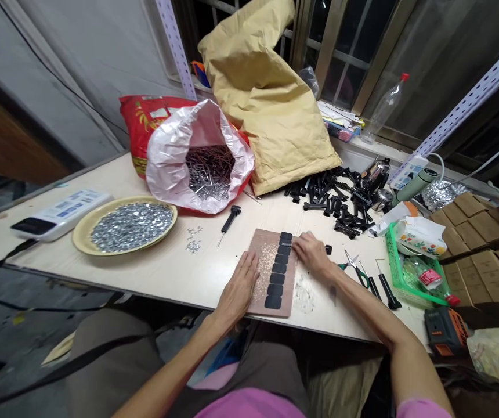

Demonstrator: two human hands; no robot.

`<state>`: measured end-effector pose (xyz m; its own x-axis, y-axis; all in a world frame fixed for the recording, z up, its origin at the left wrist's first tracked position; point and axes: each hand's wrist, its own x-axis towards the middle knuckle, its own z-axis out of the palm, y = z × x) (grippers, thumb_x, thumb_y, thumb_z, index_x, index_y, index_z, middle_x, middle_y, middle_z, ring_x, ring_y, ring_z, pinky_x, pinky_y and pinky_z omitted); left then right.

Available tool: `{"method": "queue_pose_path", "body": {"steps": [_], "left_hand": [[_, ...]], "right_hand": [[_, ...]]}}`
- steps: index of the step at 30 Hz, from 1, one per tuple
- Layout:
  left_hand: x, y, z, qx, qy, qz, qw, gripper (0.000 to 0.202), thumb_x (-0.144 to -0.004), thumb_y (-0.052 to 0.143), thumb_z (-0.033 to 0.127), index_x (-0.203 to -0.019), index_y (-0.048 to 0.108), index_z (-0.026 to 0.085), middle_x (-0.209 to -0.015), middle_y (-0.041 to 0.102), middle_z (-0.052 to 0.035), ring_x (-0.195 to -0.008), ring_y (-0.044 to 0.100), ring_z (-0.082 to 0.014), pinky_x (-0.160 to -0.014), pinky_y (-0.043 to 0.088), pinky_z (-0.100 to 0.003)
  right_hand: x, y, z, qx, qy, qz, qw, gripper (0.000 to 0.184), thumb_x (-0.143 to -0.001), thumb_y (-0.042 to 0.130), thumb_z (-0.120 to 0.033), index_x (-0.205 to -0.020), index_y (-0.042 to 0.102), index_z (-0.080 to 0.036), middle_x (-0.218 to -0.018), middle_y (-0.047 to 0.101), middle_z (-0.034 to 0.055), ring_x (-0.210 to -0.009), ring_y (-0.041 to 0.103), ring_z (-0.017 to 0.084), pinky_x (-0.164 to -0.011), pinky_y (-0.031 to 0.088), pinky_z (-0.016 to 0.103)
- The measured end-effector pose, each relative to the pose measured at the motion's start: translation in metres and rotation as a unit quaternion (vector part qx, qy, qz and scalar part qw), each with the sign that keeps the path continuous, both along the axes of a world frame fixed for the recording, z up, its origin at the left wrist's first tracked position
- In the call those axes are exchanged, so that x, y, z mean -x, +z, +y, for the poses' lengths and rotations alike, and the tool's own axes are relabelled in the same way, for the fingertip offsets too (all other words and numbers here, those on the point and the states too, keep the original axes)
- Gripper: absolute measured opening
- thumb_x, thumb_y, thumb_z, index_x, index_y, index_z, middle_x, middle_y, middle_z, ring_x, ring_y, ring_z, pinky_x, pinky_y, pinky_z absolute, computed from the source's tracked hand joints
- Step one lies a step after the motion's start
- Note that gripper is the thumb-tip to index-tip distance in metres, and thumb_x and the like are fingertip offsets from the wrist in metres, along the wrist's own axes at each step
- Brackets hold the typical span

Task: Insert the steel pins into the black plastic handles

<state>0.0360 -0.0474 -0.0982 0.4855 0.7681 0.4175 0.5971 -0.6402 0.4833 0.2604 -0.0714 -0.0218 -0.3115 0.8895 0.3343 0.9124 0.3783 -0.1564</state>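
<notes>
A brown board [260, 296] lies on the table in front of me, with a column of several black rounded-square pieces [276, 289] along its right half and a patch of small pale specks beside them. My left hand [239, 284] rests flat along the board's left edge, fingers stretched out. At the upper right edge of the board, my right hand [313, 251] has its fingers drawn together, fingertips against one of the upper black pieces; what they pinch, if anything, is hidden. A small black part [328, 249] sits just right of that hand.
Left stand a plate [79, 235] of silvery bits and a white power strip [60, 216]. Behind are an open red sack [138, 128] of metal pins and a large paper bag [293, 133]. Black parts [336, 194], scissors [354, 264], screwdrivers [386, 284] and a green basket [406, 281] lie right.
</notes>
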Motion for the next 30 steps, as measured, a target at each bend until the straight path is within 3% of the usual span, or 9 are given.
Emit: {"method": "queue_pose_path", "body": {"steps": [2,5,7,11,16,20,25,28,30], "left_hand": [[0.000,-0.001,0.000,0.005,0.001,-0.005,1.000,0.048,-0.096,0.022,0.029,-0.140,0.033,0.015,-0.143,0.042,-0.0154,-0.137,0.029,-0.0254,-0.107,0.036,-0.050],[0.000,-0.002,0.000,0.006,-0.003,-0.003,1.000,0.047,-0.096,0.022,0.029,-0.139,0.035,0.015,-0.142,0.044,-0.0156,-0.136,0.032,-0.0252,-0.107,0.036,-0.049],[0.001,0.000,0.000,0.007,-0.003,-0.001,1.000,0.047,-0.096,0.021,0.029,-0.138,0.036,0.014,-0.142,0.044,-0.0158,-0.136,0.032,-0.0252,-0.107,0.036,-0.049],[0.002,0.004,-0.001,0.015,-0.005,0.005,1.000,0.047,-0.096,0.022,0.028,-0.137,0.038,0.014,-0.142,0.044,-0.0153,-0.136,0.032,-0.0252,-0.107,0.037,-0.049],[0.002,0.005,-0.001,0.010,-0.006,0.005,1.000,0.047,-0.096,0.021,0.028,-0.135,0.041,0.010,-0.141,0.045,-0.0175,-0.136,0.031,-0.0258,-0.108,0.036,-0.048],[0.002,0.005,0.001,0.011,-0.006,0.011,1.000,0.048,-0.096,0.020,0.029,-0.133,0.043,0.008,-0.141,0.045,-0.0186,-0.136,0.032,-0.0268,-0.108,0.035,-0.049],[0.004,0.006,0.001,0.021,-0.012,0.002,1.000,0.049,-0.094,0.022,0.030,-0.130,0.045,0.007,-0.139,0.047,-0.0191,-0.135,0.034,-0.0283,-0.108,0.034,-0.051],[0.004,0.003,0.001,0.023,-0.010,-0.021,0.999,0.048,-0.094,0.024,0.029,-0.131,0.045,0.009,-0.140,0.045,-0.0181,-0.136,0.032,-0.0277,-0.110,0.030,-0.051],[0.003,0.000,0.000,0.023,-0.006,-0.035,0.999,0.047,-0.093,0.025,0.028,-0.132,0.044,0.009,-0.140,0.045,-0.0180,-0.136,0.031,-0.0275,-0.111,0.029,-0.051]], "right_hand": [[0.000,0.000,0.000,0.006,0.026,0.004,1.000,0.027,-0.096,0.035,-0.013,-0.078,0.056,-0.016,-0.074,0.055,0.0039,-0.068,0.050,0.013,-0.051,0.042,0.022],[0.007,-0.007,-0.013,0.030,0.180,-0.014,0.983,0.028,-0.096,0.036,-0.014,-0.079,0.057,-0.019,-0.070,0.053,0.0007,-0.066,0.050,0.012,-0.051,0.042,0.022],[0.009,-0.007,-0.014,0.034,0.159,-0.001,0.987,0.031,-0.097,0.032,-0.014,-0.079,0.058,-0.020,-0.070,0.053,0.0012,-0.067,0.050,0.013,-0.052,0.042,0.023],[0.000,0.005,0.005,0.038,0.012,0.059,0.997,0.035,-0.098,0.030,-0.021,-0.079,0.058,-0.017,-0.077,0.055,0.0061,-0.071,0.050,0.016,-0.054,0.044,0.027],[0.002,-0.003,-0.007,0.054,0.110,0.011,0.992,0.040,-0.099,0.027,-0.028,-0.079,0.060,-0.017,-0.074,0.056,0.0064,-0.070,0.048,0.017,-0.056,0.042,0.027],[0.011,-0.003,-0.016,0.061,0.095,0.009,0.994,0.039,-0.099,0.029,-0.031,-0.083,0.063,-0.017,-0.078,0.059,0.0075,-0.076,0.050,0.018,-0.063,0.044,0.028],[-0.005,0.038,-0.050,0.194,0.074,0.053,0.977,0.028,-0.095,0.042,-0.028,-0.084,0.066,-0.018,-0.081,0.062,0.0066,-0.079,0.055,0.017,-0.072,0.045,0.027],[-0.031,0.081,-0.117,0.333,0.028,0.052,0.941,0.024,-0.089,0.048,-0.024,-0.078,0.068,-0.019,-0.072,0.062,0.0032,-0.069,0.056,0.015,-0.066,0.042,0.025],[-0.046,0.110,-0.170,0.441,-0.039,0.041,0.896,0.021,-0.085,0.052,-0.022,-0.074,0.069,-0.019,-0.068,0.063,0.0013,-0.062,0.056,0.013,-0.061,0.040,0.023]]}}
